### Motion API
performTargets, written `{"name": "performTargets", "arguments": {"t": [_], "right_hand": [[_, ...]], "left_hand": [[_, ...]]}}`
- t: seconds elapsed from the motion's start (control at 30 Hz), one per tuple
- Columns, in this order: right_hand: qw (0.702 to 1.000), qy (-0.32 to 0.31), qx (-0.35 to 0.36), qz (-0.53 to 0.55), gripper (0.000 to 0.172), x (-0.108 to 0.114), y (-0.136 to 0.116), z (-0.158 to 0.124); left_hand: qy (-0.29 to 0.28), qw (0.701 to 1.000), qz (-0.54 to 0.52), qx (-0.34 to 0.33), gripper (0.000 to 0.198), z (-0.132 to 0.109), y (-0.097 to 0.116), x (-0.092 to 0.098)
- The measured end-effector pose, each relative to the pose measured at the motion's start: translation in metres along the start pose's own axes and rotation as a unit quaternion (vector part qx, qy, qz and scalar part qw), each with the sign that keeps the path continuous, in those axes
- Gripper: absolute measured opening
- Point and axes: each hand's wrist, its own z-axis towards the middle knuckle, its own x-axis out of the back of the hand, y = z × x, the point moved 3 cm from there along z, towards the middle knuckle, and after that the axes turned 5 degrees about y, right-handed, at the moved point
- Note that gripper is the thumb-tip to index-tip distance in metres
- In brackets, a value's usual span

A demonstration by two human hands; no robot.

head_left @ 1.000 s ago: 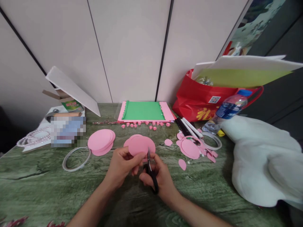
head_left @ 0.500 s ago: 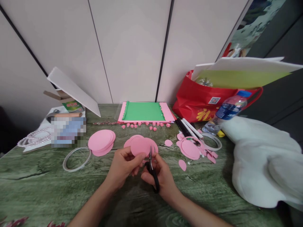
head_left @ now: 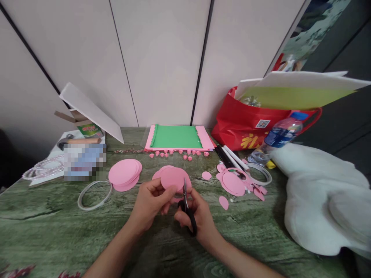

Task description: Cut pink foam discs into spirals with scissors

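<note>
My left hand [head_left: 150, 202] pinches a pink paper circle [head_left: 173, 178] between thumb and fingers, above the middle of the table. Closed around the black handles of a pair of scissors [head_left: 188, 212] is my right hand [head_left: 201, 216]. The scissors' blades point away from me, at the circle's right edge. Behind and below the held circle lie more pink paper circles [head_left: 165, 169], partly hidden. To the left of my hands rests a stack of pink circles [head_left: 124, 173]. Petal-shaped pink pieces [head_left: 206, 175] lie to the right.
Small rolled pink pieces [head_left: 185, 157] line the front of a green sheet [head_left: 176, 136]. Tape rolls [head_left: 95, 195] lie at left and right. Markers [head_left: 234, 156], a water bottle [head_left: 282, 133], a red bag [head_left: 240, 123] and a white plush object [head_left: 321, 204] occupy the right side.
The scissors and my right hand have shifted very slightly to the right. My left hand keeps its pinch on the circle, almost unmoved.
</note>
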Motion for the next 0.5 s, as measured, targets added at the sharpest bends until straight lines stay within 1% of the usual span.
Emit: {"name": "performTargets", "arguments": {"t": [0.17,0.23,0.33,0.5], "right_hand": [[1.0,0.007,-0.006,-0.011,0.041,-0.0015,-0.0035,-0.0013],[1.0,0.007,-0.007,-0.006,0.042,-0.0022,-0.0029,-0.0019],[1.0,-0.011,0.012,0.005,0.041,-0.0041,-0.0017,-0.003],[0.999,-0.038,0.018,0.018,0.047,-0.0054,0.0012,-0.0033]], "left_hand": [[0.01,1.0,-0.024,-0.01,0.022,-0.0002,-0.0002,0.0013],[0.003,0.999,-0.035,-0.011,0.021,-0.0009,-0.0011,0.0],[-0.01,0.999,-0.035,-0.004,0.02,-0.0017,-0.0031,-0.0028],[0.0,1.0,-0.008,-0.001,0.021,-0.0017,-0.0039,-0.0027]]}}
